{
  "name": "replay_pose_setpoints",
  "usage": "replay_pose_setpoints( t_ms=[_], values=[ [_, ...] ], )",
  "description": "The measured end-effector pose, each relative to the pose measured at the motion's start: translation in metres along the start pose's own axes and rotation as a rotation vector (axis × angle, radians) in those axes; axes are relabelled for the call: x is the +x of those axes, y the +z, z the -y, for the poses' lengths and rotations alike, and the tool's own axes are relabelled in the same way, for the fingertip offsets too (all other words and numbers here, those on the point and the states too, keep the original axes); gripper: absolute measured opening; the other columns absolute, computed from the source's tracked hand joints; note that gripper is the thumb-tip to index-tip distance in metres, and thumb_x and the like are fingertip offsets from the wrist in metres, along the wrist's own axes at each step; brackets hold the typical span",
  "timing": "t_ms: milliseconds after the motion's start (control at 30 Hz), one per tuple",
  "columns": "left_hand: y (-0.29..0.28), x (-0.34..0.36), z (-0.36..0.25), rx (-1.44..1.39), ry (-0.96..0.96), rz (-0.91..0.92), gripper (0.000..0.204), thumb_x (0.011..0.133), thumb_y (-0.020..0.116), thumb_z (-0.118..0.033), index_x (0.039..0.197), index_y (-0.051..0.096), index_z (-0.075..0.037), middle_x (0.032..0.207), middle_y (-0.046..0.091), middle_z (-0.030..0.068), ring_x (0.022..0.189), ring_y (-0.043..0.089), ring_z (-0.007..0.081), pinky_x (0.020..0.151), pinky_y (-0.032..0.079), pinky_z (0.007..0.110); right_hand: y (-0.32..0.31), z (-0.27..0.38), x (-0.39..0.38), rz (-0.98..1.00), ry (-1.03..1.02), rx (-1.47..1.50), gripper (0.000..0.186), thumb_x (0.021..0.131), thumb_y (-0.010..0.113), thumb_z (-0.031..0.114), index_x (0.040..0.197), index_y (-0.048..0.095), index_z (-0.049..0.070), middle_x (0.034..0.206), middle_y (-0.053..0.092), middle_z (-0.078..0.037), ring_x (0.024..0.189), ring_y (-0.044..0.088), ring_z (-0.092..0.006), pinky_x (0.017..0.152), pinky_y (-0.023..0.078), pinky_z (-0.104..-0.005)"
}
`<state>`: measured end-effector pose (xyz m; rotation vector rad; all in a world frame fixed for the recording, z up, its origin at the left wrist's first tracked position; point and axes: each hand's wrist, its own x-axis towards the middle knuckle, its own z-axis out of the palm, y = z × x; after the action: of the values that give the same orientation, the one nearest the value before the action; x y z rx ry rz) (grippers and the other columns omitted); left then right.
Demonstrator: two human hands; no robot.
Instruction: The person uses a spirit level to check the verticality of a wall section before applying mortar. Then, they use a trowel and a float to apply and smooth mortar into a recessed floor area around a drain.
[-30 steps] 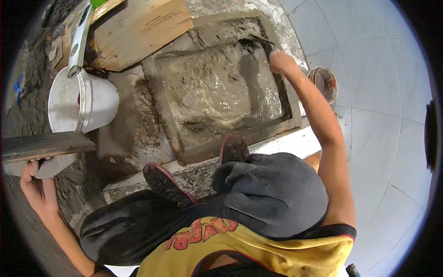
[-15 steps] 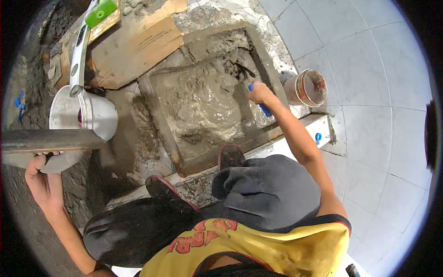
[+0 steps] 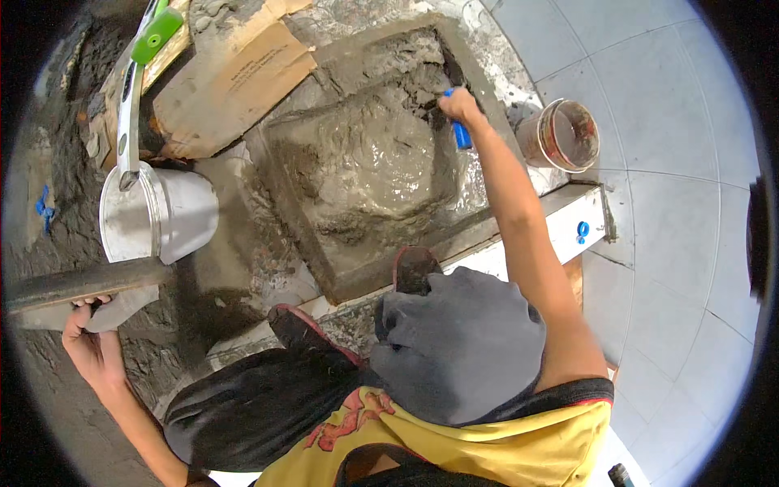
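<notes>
My right hand [image 3: 462, 106] is closed around the blue handle of a trowel [image 3: 461, 136]. Its blade is mostly out of sight, at the right side of wet grey mortar [image 3: 365, 170] in a square, low-walled mixing trough [image 3: 329, 284]. On the far left, my left hand [image 3: 96, 353] grips a plastering float [image 3: 85, 280] from beneath, its long dark board seen nearly edge-on. Fingertips show under the board, while the grip itself is partly hidden. The float is apart from the mortar, just below a white bucket [image 3: 182, 213].
A spirit level [image 3: 128, 122] leans on the white bucket, with a green block [image 3: 158, 36] near its upper end. Cardboard [image 3: 243, 89] lies behind. A smaller mortar-stained bucket [image 3: 540, 142] stands right of the trough. Blue plastic pieces [image 3: 583, 231] lie on a white ledge, beside grey tiles [image 3: 665, 243].
My right hand has moved farther away along the trough's right side with the trowel. The float in my left hand has dropped a little lower in the view, which has shifted slightly.
</notes>
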<state>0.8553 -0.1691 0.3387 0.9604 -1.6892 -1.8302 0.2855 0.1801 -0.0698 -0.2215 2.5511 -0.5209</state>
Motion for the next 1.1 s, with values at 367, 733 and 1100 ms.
replay_pose_setpoints(
  t_ms=[367, 733, 1100],
  values=[
    [0.003, 0.008, -0.008, -0.212, -0.024, -0.053, 0.019, 0.084, 0.059, 0.004, 0.102, 0.053, 0.001, 0.099, 0.054, 0.0093, 0.098, 0.055, 0.024, 0.1, 0.042, 0.038, -0.013, -0.011, -0.087, 0.242, -0.251, -0.312, 0.036, 0.078, 0.058, 0.021, 0.093, 0.064, -0.01, 0.099, 0.064, -0.034, 0.1, 0.064, -0.0444, 0.083, 0.054, -0.0468],
    [-0.029, -0.022, 0.007, 0.61, 0.168, -0.032, 0.017, 0.095, 0.058, -0.007, 0.108, 0.062, 0.003, 0.114, 0.062, 0.0031, 0.101, 0.054, 0.0109, 0.097, 0.043, 0.031, -0.024, -0.034, -0.197, 0.302, -0.375, -0.35, 0.034, 0.077, 0.063, 0.024, 0.089, 0.066, -0.007, 0.094, 0.065, -0.031, 0.094, 0.064, -0.0445, 0.084, 0.052, -0.049],
    [-0.062, -0.045, -0.011, 0.489, 0.102, -0.175, 0.02, 0.092, 0.057, -0.003, 0.111, 0.059, 0.002, 0.115, 0.059, 0.0077, 0.104, 0.055, 0.0162, 0.098, 0.043, 0.033, -0.004, -0.056, -0.068, -0.139, -0.184, -0.303, 0.043, 0.082, 0.064, 0.031, 0.106, 0.056, -0.005, 0.101, 0.064, -0.033, 0.099, 0.062, -0.0473, 0.084, 0.052, -0.0485]
  ],
)
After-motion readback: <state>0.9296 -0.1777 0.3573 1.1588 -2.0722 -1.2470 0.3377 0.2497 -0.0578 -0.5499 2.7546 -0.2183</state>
